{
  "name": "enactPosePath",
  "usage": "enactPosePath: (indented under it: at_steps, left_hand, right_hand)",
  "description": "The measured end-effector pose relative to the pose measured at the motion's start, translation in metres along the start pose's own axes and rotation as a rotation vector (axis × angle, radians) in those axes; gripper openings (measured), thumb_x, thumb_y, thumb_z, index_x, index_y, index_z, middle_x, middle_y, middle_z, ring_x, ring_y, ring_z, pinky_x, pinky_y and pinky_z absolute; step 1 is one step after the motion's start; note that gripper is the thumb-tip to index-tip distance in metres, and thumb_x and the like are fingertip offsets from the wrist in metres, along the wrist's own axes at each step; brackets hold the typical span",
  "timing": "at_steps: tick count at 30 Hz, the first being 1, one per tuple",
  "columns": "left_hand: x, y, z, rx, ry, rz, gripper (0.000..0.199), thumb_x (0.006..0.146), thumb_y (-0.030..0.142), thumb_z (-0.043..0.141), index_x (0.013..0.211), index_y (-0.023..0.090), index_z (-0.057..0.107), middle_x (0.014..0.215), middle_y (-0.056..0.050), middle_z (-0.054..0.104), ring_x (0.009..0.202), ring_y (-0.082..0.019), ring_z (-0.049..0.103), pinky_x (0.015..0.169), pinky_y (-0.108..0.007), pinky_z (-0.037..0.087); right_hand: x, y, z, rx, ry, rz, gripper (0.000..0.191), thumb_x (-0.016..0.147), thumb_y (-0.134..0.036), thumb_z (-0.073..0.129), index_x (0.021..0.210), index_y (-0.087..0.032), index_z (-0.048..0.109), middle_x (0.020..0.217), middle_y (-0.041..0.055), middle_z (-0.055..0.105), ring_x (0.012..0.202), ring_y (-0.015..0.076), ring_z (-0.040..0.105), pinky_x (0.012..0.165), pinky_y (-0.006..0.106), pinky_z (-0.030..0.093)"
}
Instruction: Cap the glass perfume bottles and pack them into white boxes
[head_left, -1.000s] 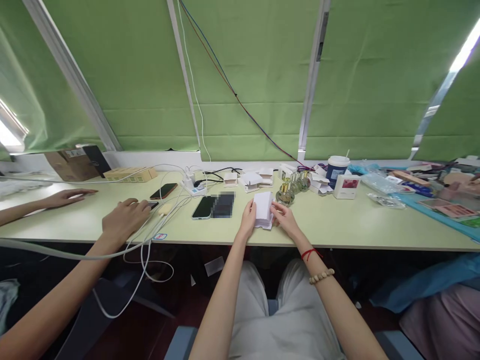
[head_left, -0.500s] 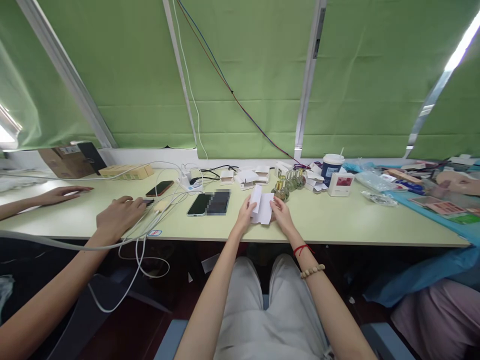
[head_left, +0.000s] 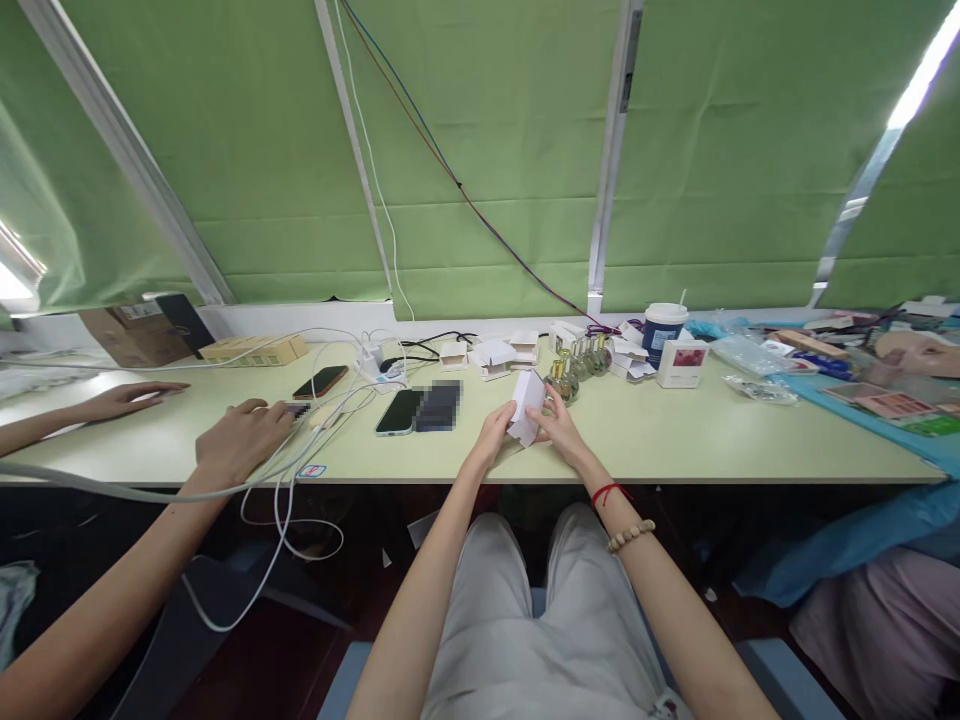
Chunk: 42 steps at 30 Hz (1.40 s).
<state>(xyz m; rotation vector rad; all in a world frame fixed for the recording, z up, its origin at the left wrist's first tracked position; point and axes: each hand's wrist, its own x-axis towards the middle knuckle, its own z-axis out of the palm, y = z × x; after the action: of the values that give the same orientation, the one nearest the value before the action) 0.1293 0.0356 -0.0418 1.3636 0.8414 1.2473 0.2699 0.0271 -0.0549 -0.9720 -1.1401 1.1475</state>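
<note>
A small white paper box (head_left: 527, 398), partly opened out into box shape with loose flaps at its lower end, is held above the front of the table (head_left: 675, 440). My left hand (head_left: 495, 435) grips its left side. On the right side, my right hand (head_left: 556, 424) has its fingers on the box. Just behind my right hand stand several small glass bottles (head_left: 581, 365) with gold-coloured tops. More white boxes (head_left: 493, 357) lie behind, near the wall.
Two dark phones (head_left: 397, 411) lie left of my hands. Further left are white cables (head_left: 330, 420), another person's hands (head_left: 244, 435) and a yellow box (head_left: 255, 349). A lidded cup (head_left: 663, 330), a white carton (head_left: 682, 364) and plastic bags (head_left: 757, 355) are at the right.
The white paper between my hands was flatter and now has a box shape. My right hand's fingers have moved onto its side.
</note>
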Motion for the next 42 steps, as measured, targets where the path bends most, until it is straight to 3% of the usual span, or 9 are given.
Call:
enactPosePath:
  at_steps: [5,9,16,19,22,26,32,37,42]
  left_hand:
    - [0.002,0.001,-0.001,-0.005,0.020,-0.023,0.030,0.076,0.043,0.060,0.071,0.014,0.065,0.070,-0.007,0.064,0.075,-0.022,0.056,0.065,-0.028,0.043]
    - [0.003,0.001,0.000,-0.013,0.070,-0.029,0.025,0.081,0.039,0.056,0.088,0.019,0.068,0.072,-0.007,0.067,0.079,-0.025,0.059,0.064,-0.030,0.044]
    - [-0.002,0.003,-0.002,0.003,-0.019,-0.112,0.024,0.073,0.037,0.068,0.079,0.013,0.069,0.069,-0.009,0.067,0.059,-0.020,0.057,0.051,-0.026,0.039]
    - [-0.003,0.006,-0.005,0.002,-0.040,-0.133,0.039,0.067,0.037,0.072,0.098,0.013,0.066,0.068,-0.008,0.065,0.054,-0.016,0.056,0.048,-0.024,0.038]
    - [-0.004,0.008,-0.007,-0.024,-0.066,-0.124,0.062,0.064,0.037,0.074,0.120,0.020,0.054,0.075,-0.004,0.064,0.057,-0.014,0.057,0.050,-0.022,0.041]
    - [-0.001,0.004,-0.009,-0.053,-0.069,-0.093,0.053,0.063,0.041,0.073,0.108,0.017,0.059,0.079,-0.005,0.063,0.066,-0.015,0.059,0.054,-0.021,0.043]
    - [0.011,-0.010,-0.014,-0.079,0.171,-0.046,0.042,0.072,0.050,0.062,0.097,0.019,0.049,0.075,-0.001,0.055,0.061,-0.011,0.053,0.051,-0.019,0.040]
    - [0.012,-0.010,-0.016,-0.069,0.271,-0.024,0.037,0.076,0.036,0.055,0.109,0.023,0.044,0.075,0.002,0.052,0.061,-0.012,0.051,0.054,-0.020,0.040]
    - [0.007,-0.009,-0.007,-0.004,0.294,0.021,0.023,0.078,0.030,0.047,0.096,0.018,0.055,0.090,-0.004,0.058,0.074,-0.014,0.054,0.063,-0.021,0.042]
  right_hand:
    - [0.002,0.005,-0.001,0.003,0.084,-0.051,0.113,0.060,-0.039,0.076,0.146,-0.021,0.005,0.133,0.0167,0.043,0.105,0.0231,0.057,0.078,0.031,0.055]
    - [-0.001,0.003,0.002,-0.001,0.095,-0.097,0.112,0.054,-0.032,0.080,0.143,-0.016,0.013,0.128,0.0160,0.049,0.112,0.0224,0.053,0.093,0.033,0.047]
    - [0.001,0.005,-0.002,0.028,0.069,-0.109,0.086,0.073,-0.043,0.063,0.142,-0.024,0.015,0.119,0.0113,0.056,0.093,0.0196,0.061,0.075,0.031,0.053]
    - [0.005,0.008,-0.004,0.025,0.071,-0.117,0.059,0.074,-0.044,0.059,0.126,-0.021,0.042,0.104,0.0078,0.061,0.084,0.0179,0.061,0.067,0.027,0.051]
    - [0.005,0.009,-0.003,0.005,0.034,-0.110,0.044,0.071,-0.045,0.061,0.104,-0.019,0.053,0.087,0.0046,0.062,0.074,0.0167,0.059,0.059,0.024,0.049]
    - [0.003,0.007,-0.002,-0.035,-0.006,-0.116,0.038,0.070,-0.046,0.061,0.096,-0.018,0.055,0.082,0.0031,0.061,0.069,0.0145,0.057,0.055,0.022,0.047]
    - [0.004,0.010,-0.005,-0.146,0.012,-0.108,0.052,0.086,-0.047,0.035,0.130,-0.019,0.040,0.105,0.0099,0.059,0.046,0.0076,0.049,0.040,0.022,0.042]
    - [-0.002,0.007,-0.002,-0.301,-0.063,-0.281,0.090,0.059,-0.025,0.068,0.140,-0.023,0.029,0.132,0.0131,0.042,0.087,0.0189,0.060,0.071,0.031,0.051]
    - [-0.012,-0.001,0.005,-0.414,-0.115,-0.502,0.081,0.053,-0.014,0.067,0.130,-0.022,0.044,0.130,0.0100,0.045,0.118,0.0271,0.044,0.092,0.036,0.042]
